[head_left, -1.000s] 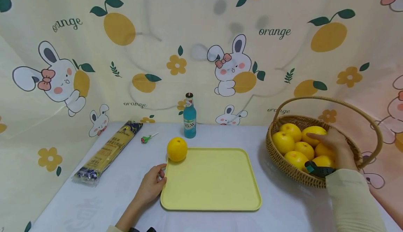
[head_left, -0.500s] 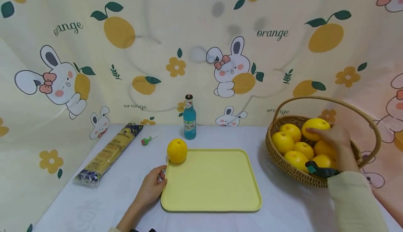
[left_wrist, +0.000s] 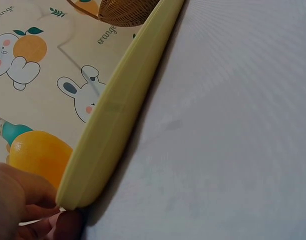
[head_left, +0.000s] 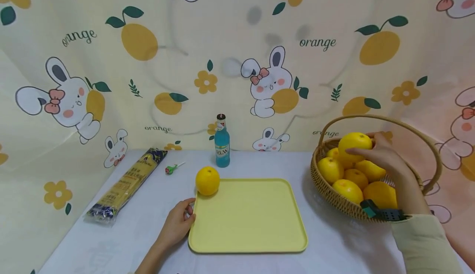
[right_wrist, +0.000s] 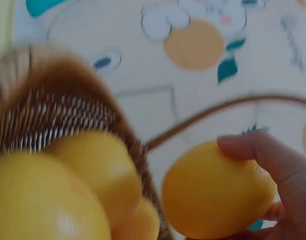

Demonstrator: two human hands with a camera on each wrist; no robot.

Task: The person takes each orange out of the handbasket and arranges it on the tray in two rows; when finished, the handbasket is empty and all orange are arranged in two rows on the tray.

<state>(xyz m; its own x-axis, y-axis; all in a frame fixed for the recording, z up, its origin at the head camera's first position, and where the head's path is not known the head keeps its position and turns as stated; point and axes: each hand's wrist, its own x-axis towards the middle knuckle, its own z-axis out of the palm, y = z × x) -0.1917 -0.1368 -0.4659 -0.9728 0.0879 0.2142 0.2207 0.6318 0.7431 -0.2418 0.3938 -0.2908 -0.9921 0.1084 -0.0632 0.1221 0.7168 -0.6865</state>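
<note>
Lemon (head_left: 352, 142), gripped in your right hand (head_left: 386, 159), could slip loose if it knocks the basket handle (head_left: 404, 126); your left hand (head_left: 177, 221) pinches the tray (head_left: 248, 216).

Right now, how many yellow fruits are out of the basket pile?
2: one fruit at the far left corner of the yellow tray, another fruit in the right hand at the wicker basket. The pile, partly hidden, isn't counted.

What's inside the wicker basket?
Several yellow fruits are piled in the wicker basket. In the head view, the right hand and its held fruit cover part of the pile; whatever lies beneath is hidden.
</note>
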